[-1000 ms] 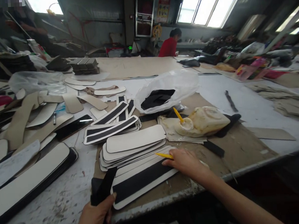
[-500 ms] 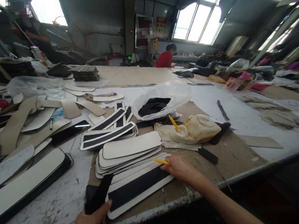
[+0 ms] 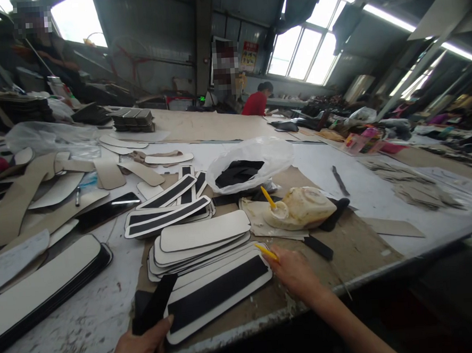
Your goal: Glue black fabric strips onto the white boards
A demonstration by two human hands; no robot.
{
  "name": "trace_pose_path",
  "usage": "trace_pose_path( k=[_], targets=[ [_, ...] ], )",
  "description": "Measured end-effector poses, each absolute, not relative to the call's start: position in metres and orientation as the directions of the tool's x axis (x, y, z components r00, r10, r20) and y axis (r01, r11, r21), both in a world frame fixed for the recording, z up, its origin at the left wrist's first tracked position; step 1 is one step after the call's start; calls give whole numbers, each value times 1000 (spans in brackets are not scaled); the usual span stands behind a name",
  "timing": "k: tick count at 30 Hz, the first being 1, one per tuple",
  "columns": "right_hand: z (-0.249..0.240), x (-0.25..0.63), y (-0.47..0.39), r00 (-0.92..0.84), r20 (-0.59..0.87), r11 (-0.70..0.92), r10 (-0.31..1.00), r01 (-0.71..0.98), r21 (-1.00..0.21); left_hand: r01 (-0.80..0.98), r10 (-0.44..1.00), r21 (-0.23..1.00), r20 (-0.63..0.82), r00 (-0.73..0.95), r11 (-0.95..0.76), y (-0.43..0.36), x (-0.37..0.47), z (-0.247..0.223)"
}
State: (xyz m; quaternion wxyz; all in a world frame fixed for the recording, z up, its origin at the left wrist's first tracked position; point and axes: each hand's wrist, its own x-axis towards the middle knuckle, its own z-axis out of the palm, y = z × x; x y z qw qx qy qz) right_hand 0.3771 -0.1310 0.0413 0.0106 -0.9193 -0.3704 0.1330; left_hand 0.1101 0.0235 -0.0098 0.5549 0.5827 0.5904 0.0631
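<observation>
My left hand (image 3: 144,339) pinches black strips (image 3: 158,304) at the table's front edge, its thumb at the left end of a white piece with a black strip (image 3: 219,294) on it. My right hand (image 3: 292,271) holds a yellow stick (image 3: 267,252) just off the right end of that piece. Behind it lies a fanned stack of white pieces (image 3: 205,231). A stained cream container (image 3: 308,208) lies on its side, with another yellow stick (image 3: 268,197) in its opening.
White pieces with black strips (image 3: 170,218) lie behind the stack, beside a plastic bag (image 3: 274,155) with black material. A long white pile (image 3: 46,286) and a dark phone-like slab (image 3: 106,211) are left. People work farther back.
My right hand has moved slightly right, off the black strip's end, and the yellow stick now points up and left. My left hand keeps its hold. The camera view has shifted slightly.
</observation>
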Motion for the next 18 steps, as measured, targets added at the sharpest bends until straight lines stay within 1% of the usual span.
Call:
trace_pose_path(
  k=[2,4,9,12,14,16,18],
  targets=[
    [37,375,-131,688,-244,-730,684,647,-221,577,754,746,-577,314,331,23,109,-9],
    [34,374,-131,688,-232,-724,688,626,-290,524,749,773,-572,334,358,23,108,-8],
    [31,374,-135,710,-206,-736,674,618,-277,422,699,782,-611,371,459,23,103,-11],
    [28,372,-135,692,-192,-710,696,623,-329,359,681,787,-616,397,502,23,99,-10],
    [30,372,-135,686,-186,-697,703,614,-370,276,666,785,-618,418,555,23,96,-8],
    [34,371,-135,673,-192,-670,715,581,-462,185,637,760,-631,443,624,22,93,-3],
    [43,367,-136,631,-236,-614,739,488,-620,133,617,740,-634,465,660,21,90,3]
  ],
)
